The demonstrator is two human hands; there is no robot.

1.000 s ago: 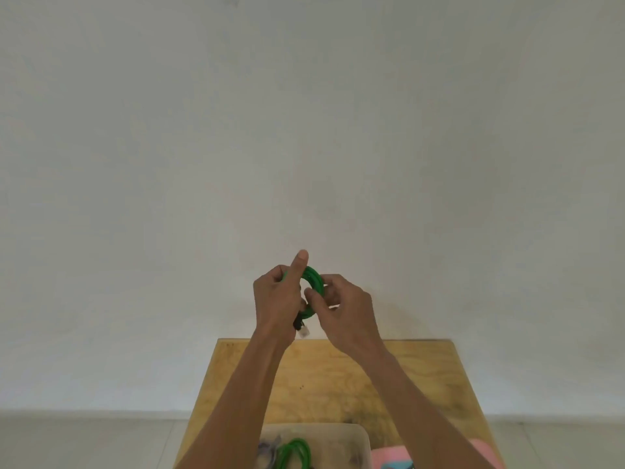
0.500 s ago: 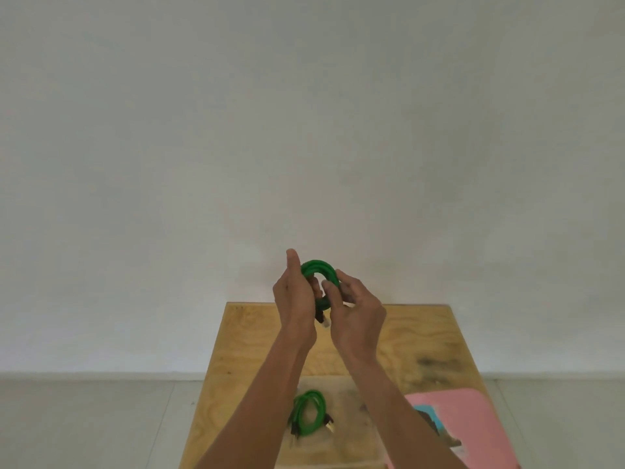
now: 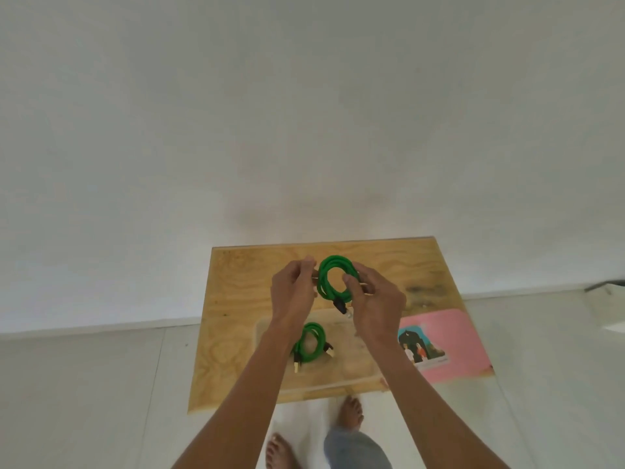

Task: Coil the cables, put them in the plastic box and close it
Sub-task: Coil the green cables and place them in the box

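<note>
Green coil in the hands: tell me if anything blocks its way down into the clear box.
Nothing visible does. The held green coil, gripped by the left hand and right hand, hangs above the far end of the open clear plastic box. Another coiled green cable lies inside at its left; the pink lid lies beside it.

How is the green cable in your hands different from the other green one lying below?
The held cable is up in the air, gripped by left hand and right hand; the lower cable lies untouched in the clear box. The held coil looks larger. Both are green and coiled.
</note>
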